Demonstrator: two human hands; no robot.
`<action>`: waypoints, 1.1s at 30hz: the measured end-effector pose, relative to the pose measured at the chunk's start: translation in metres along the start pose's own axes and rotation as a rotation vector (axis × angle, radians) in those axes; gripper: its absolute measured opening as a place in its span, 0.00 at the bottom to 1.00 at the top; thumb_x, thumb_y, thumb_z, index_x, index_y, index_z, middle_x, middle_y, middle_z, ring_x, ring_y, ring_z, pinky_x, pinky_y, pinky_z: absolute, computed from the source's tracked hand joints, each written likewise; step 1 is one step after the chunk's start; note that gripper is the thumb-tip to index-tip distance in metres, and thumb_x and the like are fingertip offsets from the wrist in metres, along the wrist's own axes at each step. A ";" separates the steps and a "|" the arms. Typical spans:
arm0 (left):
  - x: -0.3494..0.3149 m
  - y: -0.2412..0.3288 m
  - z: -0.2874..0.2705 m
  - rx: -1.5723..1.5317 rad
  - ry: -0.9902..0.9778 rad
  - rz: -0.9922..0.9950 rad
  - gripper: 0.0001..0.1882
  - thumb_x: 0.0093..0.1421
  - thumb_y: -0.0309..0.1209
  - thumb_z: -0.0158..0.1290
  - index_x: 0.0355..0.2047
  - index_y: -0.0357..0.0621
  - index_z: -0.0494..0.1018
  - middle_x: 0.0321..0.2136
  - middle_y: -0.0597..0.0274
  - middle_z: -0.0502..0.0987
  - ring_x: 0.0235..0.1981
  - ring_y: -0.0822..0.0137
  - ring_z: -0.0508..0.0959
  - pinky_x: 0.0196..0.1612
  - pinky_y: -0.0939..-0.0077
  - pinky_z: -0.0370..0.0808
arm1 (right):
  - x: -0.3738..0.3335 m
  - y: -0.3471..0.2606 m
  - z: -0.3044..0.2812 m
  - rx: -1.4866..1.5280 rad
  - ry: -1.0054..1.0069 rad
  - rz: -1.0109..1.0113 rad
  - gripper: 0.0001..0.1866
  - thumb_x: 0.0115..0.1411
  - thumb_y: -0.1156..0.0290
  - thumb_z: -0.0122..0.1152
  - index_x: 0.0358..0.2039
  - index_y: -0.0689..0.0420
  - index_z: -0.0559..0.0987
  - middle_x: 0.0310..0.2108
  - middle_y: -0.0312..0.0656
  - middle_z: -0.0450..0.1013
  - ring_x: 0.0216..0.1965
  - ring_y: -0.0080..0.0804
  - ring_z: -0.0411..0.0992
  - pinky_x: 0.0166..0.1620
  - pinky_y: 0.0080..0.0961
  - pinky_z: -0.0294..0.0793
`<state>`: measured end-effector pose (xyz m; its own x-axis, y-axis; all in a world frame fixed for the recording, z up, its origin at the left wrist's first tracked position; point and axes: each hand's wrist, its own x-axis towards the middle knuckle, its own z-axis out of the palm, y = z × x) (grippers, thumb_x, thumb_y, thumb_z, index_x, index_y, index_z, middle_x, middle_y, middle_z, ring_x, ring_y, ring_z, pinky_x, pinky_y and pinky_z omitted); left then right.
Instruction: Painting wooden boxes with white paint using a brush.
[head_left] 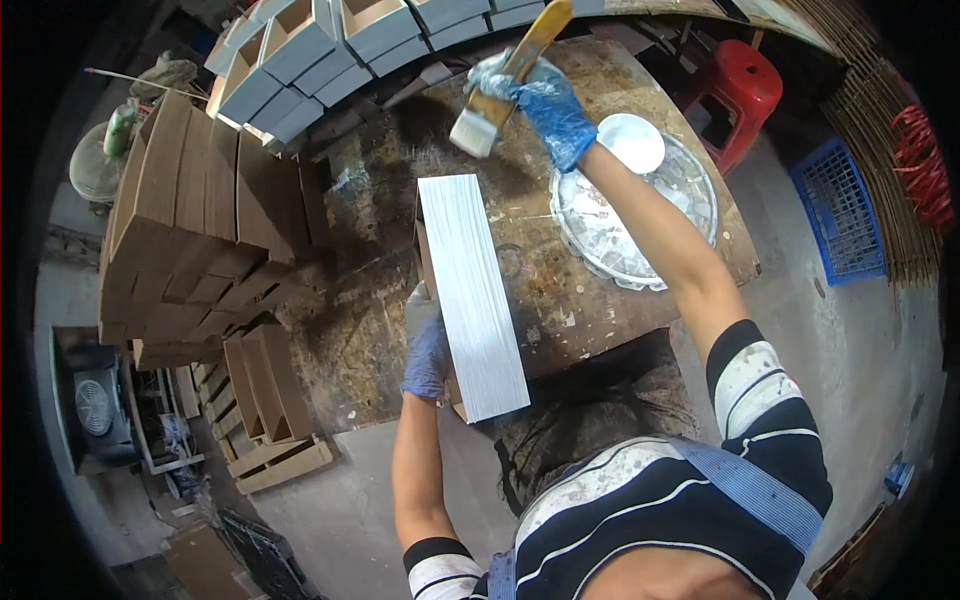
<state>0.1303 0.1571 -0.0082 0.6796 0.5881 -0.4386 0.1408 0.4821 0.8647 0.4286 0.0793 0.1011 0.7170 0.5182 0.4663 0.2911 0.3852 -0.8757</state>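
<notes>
My right hand (pixel 548 108), in a blue plastic glove, is closed around a wide paintbrush (pixel 473 133) with a yellowish handle and white-coated bristles. The brush is above the far part of the worktable, apart from the box. My left hand (pixel 426 345), in a bluish-purple glove, grips a long box (pixel 474 300) by its left side; some of its fingers are hidden. The face of the box turned up to me is streaked with white paint, and brown shows along its left edge. To the right, a round basin (pixel 596 240) smeared with white holds a white bowl (pixel 632 142).
The stained wooden worktable (pixel 370 375) lies under my hands. Brown unpainted boxes (pixel 180 210) are stacked at left, and pale painted boxes (pixel 380 42) line the far edge. A red stool (pixel 742 88) and a blue crate (pixel 840 208) stand on the right.
</notes>
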 end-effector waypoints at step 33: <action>0.006 0.014 0.019 0.067 -0.014 0.083 0.09 0.55 0.28 0.49 0.33 0.35 0.70 0.23 0.60 0.75 0.21 0.73 0.75 0.23 0.79 0.72 | -0.232 -0.040 0.019 0.453 -0.482 0.627 0.20 0.57 0.64 0.49 0.49 0.56 0.67 0.41 0.39 0.70 0.43 0.33 0.69 0.46 0.24 0.70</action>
<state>0.1503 0.1549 0.0057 0.7009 0.6146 -0.3619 0.1312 0.3877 0.9124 0.2391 -0.0419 0.0307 0.2882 0.9575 0.0126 -0.4122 0.1359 -0.9009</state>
